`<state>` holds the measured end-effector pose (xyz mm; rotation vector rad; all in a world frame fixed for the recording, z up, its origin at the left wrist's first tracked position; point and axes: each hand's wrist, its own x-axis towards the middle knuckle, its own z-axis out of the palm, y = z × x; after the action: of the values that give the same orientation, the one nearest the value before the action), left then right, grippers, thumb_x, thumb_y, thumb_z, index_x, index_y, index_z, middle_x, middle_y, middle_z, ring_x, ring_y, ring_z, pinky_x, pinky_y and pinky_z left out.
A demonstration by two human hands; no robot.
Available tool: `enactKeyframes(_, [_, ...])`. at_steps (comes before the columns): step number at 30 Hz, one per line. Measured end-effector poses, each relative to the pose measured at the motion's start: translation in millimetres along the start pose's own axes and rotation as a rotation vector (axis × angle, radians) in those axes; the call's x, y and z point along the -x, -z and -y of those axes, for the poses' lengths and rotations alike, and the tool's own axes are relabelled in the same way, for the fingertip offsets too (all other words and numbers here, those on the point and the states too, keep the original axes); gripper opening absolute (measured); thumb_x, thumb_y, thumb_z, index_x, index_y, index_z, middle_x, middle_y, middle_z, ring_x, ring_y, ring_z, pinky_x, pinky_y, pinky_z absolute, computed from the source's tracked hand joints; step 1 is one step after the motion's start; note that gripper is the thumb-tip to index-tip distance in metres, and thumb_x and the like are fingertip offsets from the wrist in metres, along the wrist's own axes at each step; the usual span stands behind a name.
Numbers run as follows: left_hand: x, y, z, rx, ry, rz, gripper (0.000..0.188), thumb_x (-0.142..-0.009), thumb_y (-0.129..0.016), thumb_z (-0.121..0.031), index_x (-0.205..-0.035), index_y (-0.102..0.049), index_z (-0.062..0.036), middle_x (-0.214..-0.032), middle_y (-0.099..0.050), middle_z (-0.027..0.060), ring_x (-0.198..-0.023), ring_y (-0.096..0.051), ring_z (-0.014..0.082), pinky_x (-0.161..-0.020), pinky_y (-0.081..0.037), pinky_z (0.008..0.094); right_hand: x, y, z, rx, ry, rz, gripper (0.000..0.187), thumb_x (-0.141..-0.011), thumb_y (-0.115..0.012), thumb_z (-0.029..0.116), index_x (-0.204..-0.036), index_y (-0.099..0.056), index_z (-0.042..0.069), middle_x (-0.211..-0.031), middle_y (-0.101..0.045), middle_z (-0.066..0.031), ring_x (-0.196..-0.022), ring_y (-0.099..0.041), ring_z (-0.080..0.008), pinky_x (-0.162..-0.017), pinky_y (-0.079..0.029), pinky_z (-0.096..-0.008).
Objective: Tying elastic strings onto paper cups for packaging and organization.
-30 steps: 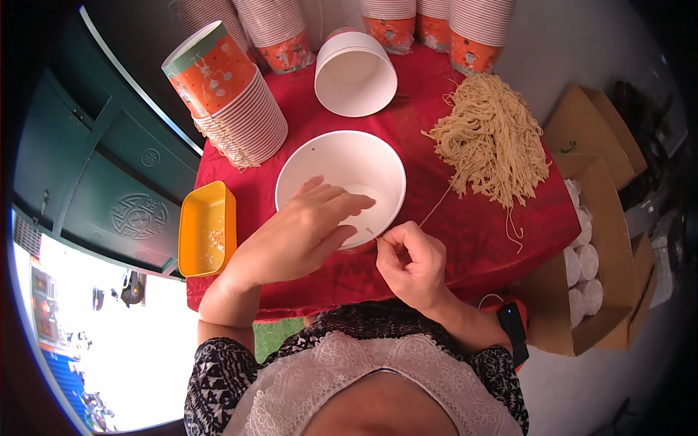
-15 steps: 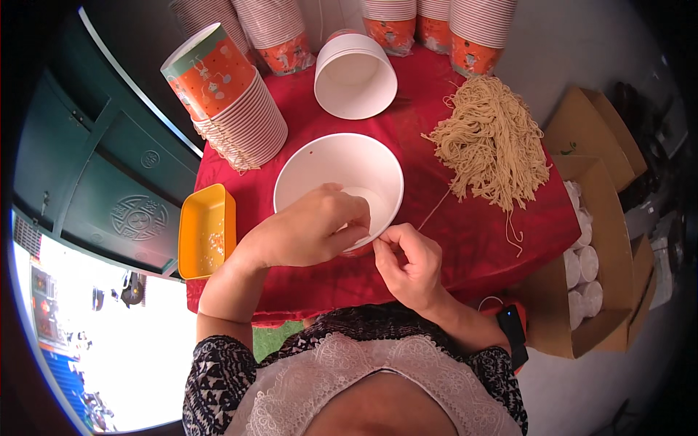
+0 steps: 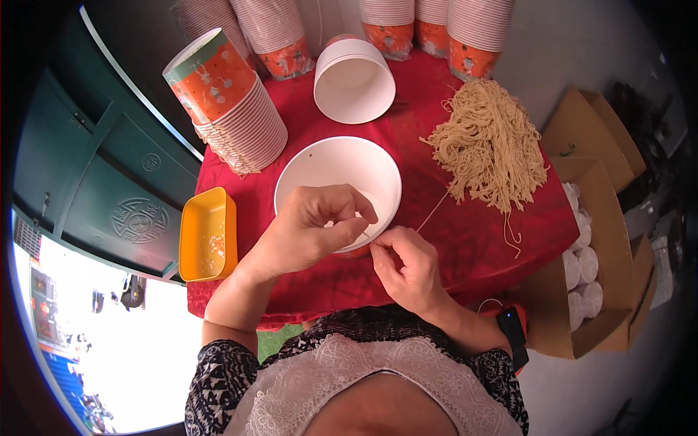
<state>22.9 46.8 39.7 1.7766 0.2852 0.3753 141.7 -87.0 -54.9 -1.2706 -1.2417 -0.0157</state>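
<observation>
A white-lined paper bucket [image 3: 352,156] stands mouth up in front of me, bits of its orange outer side showing by my hands. Above its near rim hangs my left hand [image 3: 313,225], fingers curled toward the thumb; whatever the pinch may hold is too small to make out. My right hand [image 3: 407,265] is closed at the bucket's near right rim, thumb and forefinger pressed together. A thin string [image 3: 434,212] stretches straight to it from the side of a beige string pile [image 3: 491,145]. The string's end is hidden in the fingers.
At the left stands a tilted stack of orange paper buckets [image 3: 233,109], strings hanging along it. A yellow tray [image 3: 190,236] holds small bits. Another white bucket stack [image 3: 352,91] lies behind; wrapped stacks [image 3: 476,43] line the back. A carton [image 3: 614,232] with white rolls stands right.
My left hand has lifted slightly and turned, its fingers coming up out of the bucket's mouth toward the near rim. The right hand keeps its pinch at the rim.
</observation>
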Motion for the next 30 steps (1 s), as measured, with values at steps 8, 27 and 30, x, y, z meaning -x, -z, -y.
enactKeyframes(8, [-11.1, 0.7, -5.9, 0.142, 0.178, 0.127, 0.007, -0.082, -0.066, 0.004, -0.075, -0.066, 0.0034, -0.076, -0.066, 0.0034, -0.063, -0.053, 0.0045, -0.056, -0.041, 0.0197, -0.9, 5.1, -1.1, 0.02, 0.013, 0.026, 0.014, -0.078, -0.071, -0.005, -0.081, -0.06, 0.003, -0.069, -0.058, -0.0085, -0.057, -0.056, -0.026, -0.054, -0.043, -0.0374])
enactKeyframes(27, [-11.8, -5.5, 4.9, 0.095, 0.117, 0.183, 0.002, -0.09, -0.064, 0.001, -0.09, -0.063, 0.0021, -0.078, -0.061, -0.0004, -0.066, -0.053, 0.0042, -0.055, -0.041, 0.0199, -44.3, 41.9, 20.4, -0.309, -0.025, 0.234, 0.012, -0.085, -0.055, -0.011, -0.091, -0.059, -0.001, -0.088, -0.06, -0.0093, -0.077, -0.06, -0.0157, -0.067, -0.049, -0.0267])
enactKeyframes(30, [-10.6, -4.6, 5.7, 0.067, 0.095, 0.142, 0.004, -0.091, -0.064, 0.001, -0.088, -0.061, 0.0014, -0.077, -0.059, -0.0011, -0.066, -0.052, 0.0043, -0.055, -0.04, 0.0206, -45.4, 44.0, 18.9, -0.097, 0.033, 0.177, 0.014, -0.077, -0.06, -0.012, -0.087, -0.059, -0.002, -0.093, -0.059, -0.011, -0.079, -0.062, -0.0218, -0.068, -0.051, -0.0299])
